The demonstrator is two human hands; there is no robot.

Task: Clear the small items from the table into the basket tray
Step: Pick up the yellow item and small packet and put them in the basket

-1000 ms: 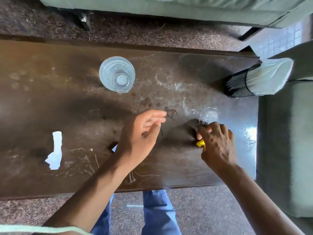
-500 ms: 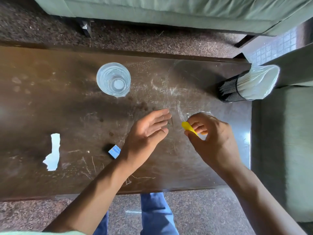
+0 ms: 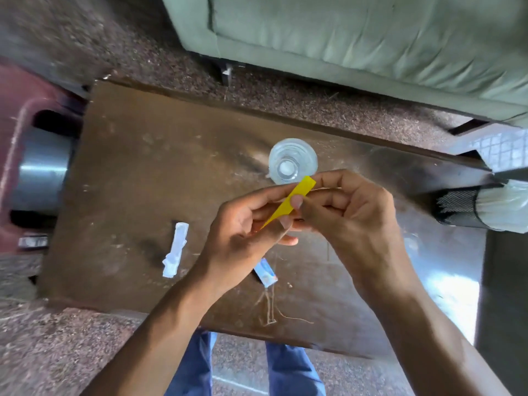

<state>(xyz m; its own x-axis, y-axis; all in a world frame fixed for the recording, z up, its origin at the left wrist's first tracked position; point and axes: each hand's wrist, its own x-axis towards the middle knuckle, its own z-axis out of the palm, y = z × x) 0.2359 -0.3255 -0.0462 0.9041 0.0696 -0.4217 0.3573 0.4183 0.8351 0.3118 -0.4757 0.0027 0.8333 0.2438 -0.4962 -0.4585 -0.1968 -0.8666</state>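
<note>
Scratched brown wooden table: above it, nearer than the clear glass tumbler, left hand and right hand both pinch a yellow plastic strip. Best let one hand take it firmly before the other lets go.

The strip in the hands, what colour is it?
Yellow: the strip shows best in the head view.

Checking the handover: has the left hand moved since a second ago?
Yes. The left hand has left the table and risen toward the glass, now pinching the yellow strip with the right hand.
</note>
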